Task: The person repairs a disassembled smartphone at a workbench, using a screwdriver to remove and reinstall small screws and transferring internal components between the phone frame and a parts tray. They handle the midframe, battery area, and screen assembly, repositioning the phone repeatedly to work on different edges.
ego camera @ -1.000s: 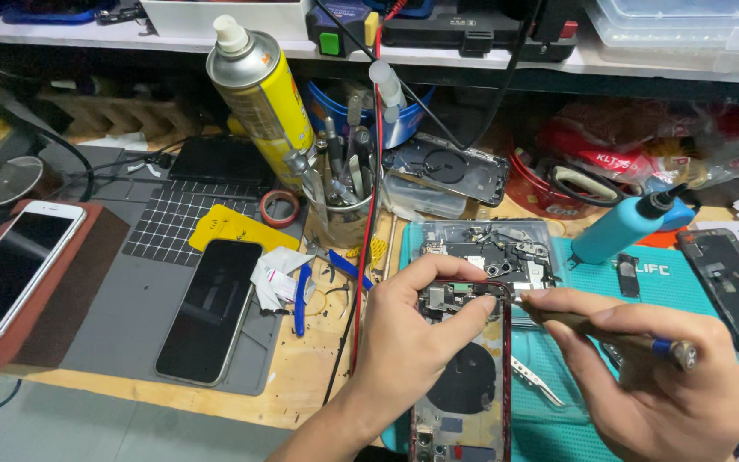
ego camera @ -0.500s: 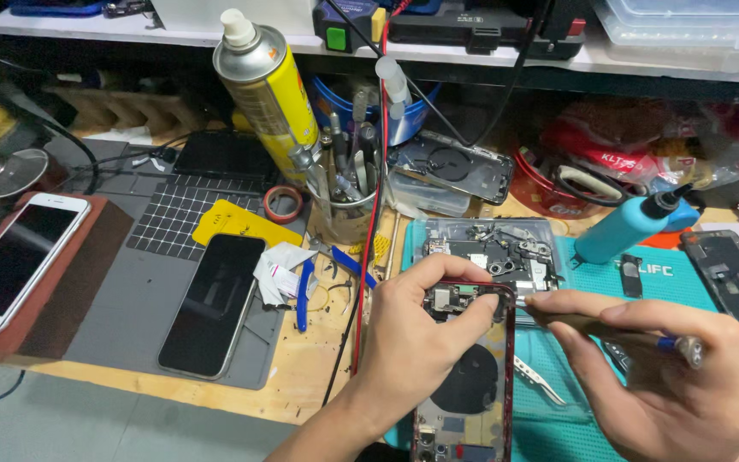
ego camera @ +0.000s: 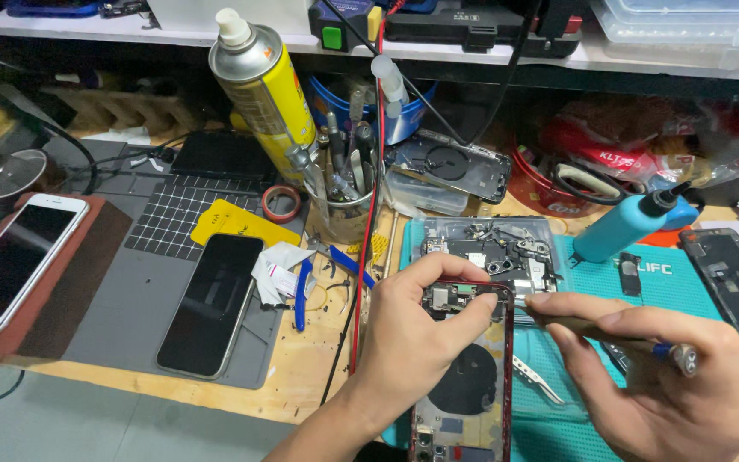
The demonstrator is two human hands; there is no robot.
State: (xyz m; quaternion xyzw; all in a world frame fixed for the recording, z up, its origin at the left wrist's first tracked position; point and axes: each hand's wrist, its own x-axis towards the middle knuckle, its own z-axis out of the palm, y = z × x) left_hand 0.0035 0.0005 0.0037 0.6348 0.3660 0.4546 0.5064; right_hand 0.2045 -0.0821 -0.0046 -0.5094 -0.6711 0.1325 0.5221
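Red frame: opened phone point(ego camera: 465, 376) on teal mat point(ego camera: 694, 282), lower centre of worktop point(ego camera: 301, 376).
Head view, left hand point(ego camera: 412, 342): grip closed round the phone's upper end, thumb and fingers pinning it, likely to steady it.
Right hand point(ego camera: 660, 385): grip closed on screwdriver point(ego camera: 609, 329), tip at the phone's top right corner.
Phone axis: long axis runs away from the person, lower end towards the camera.
Screwdriver axis: near horizontal, pointing left.

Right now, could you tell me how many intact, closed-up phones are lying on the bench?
2: a white-framed phone on the brown pad at far left, and a black-screened phone on the grey mat. Others may be hidden in the clutter.
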